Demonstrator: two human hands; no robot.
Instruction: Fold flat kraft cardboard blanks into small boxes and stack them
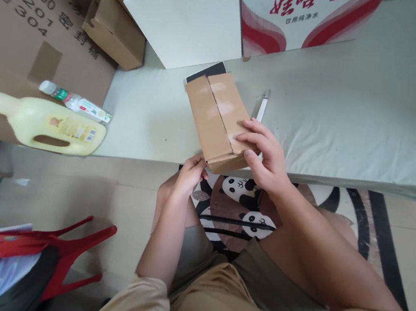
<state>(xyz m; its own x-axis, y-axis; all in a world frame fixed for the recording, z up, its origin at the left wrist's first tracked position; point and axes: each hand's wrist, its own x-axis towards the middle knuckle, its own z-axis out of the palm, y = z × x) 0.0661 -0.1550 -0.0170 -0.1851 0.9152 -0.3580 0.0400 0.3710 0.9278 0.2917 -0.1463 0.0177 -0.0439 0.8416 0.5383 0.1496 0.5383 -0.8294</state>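
A small brown cardboard box (218, 117) lies tilted near the front edge of the covered table, its top flaps meeting along a seam. My left hand (191, 174) is at its near left corner, fingers closed on that corner. Over the near right part of the box rests my right hand (267, 152), its fingers spread across the top and side. Under the far end of the box a flat dark item with a white edge (207, 71) sticks out. A white utility knife (263, 106) lies just right of the box.
Large white boxes (193, 13) and a red-and-white carton (305, 17) stand behind. At left are a yellow bottle (56, 126), a clear bottle (83, 105), a brown box (117, 32) and a large carton (47, 60). A red stool (69, 254) stands below left.
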